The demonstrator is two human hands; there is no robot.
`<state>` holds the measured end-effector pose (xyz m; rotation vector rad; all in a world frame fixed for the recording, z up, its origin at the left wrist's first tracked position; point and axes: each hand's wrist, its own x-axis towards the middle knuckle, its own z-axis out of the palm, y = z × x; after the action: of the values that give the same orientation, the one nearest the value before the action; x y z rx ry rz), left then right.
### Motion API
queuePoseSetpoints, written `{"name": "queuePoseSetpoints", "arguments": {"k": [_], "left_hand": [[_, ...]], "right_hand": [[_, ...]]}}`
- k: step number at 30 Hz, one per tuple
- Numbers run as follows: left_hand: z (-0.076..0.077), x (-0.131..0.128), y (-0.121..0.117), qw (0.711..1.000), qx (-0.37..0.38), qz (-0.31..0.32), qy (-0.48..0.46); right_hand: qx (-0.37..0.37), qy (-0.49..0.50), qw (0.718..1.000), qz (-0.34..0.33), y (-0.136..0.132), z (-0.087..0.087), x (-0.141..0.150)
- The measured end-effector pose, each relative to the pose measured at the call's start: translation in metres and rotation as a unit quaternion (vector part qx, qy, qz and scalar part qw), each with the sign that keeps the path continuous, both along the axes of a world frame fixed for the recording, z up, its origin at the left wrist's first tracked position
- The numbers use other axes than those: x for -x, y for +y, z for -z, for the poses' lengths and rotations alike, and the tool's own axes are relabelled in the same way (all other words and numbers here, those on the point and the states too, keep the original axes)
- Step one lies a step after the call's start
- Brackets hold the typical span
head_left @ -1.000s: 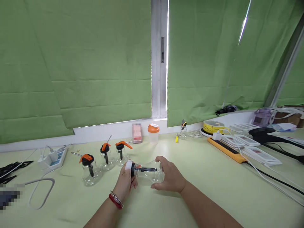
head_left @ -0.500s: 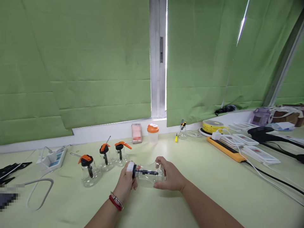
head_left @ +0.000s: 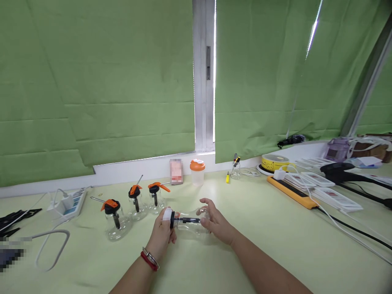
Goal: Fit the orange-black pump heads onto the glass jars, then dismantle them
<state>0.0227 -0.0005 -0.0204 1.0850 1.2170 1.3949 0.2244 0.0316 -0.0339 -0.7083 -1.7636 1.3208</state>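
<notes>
A clear glass dispenser bottle (head_left: 191,229) lies on its side between my hands, its black cap (head_left: 172,219) to the left and a dark tube inside. My left hand (head_left: 162,232) is closed round the cap end. Something white shows at its thumb; whether it belongs to the cap or the thumb I cannot tell. At the base, my right hand (head_left: 219,224) holds the bottle loosely, thumb in front and some fingers behind, index finger lifted. Further left stand three similar bottles with orange-and-black tops: a near one (head_left: 118,228), a middle one (head_left: 137,210) and a right one (head_left: 156,202).
An orange-lidded cup (head_left: 197,173) and a small pinkish box (head_left: 176,171) stand by the wall. A small glass jar (head_left: 235,171) holds tools. An orange power strip (head_left: 290,194) with cables lies right, a white power strip (head_left: 75,206) left.
My right hand has loosened and turned on the bottle's base, its thumb moving up and its index finger lifting. My left hand stays on the cap end.
</notes>
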Motion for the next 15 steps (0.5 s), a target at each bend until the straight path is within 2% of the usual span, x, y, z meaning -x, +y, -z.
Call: {"name": "queuePoseSetpoints", "arguments": {"k": [4, 8, 15], "left_hand": [[0.0011, 0.0033, 0.0022, 0.999, 0.021, -0.015, -0.047], [0.0038, 0.0063, 0.0041, 0.998, 0.019, -0.014, -0.057], [0.0088, 0.0069, 0.0057, 0.998, 0.018, -0.005, -0.058]], "right_hand": [[-0.023, 0.032, 0.999, -0.023, 0.0012, 0.0008, -0.0028], [-0.047, 0.037, 0.998, -0.017, 0.0002, -0.0030, -0.0053], [-0.002, 0.074, 0.997, -0.022, 0.0008, -0.0067, -0.0056]]}}
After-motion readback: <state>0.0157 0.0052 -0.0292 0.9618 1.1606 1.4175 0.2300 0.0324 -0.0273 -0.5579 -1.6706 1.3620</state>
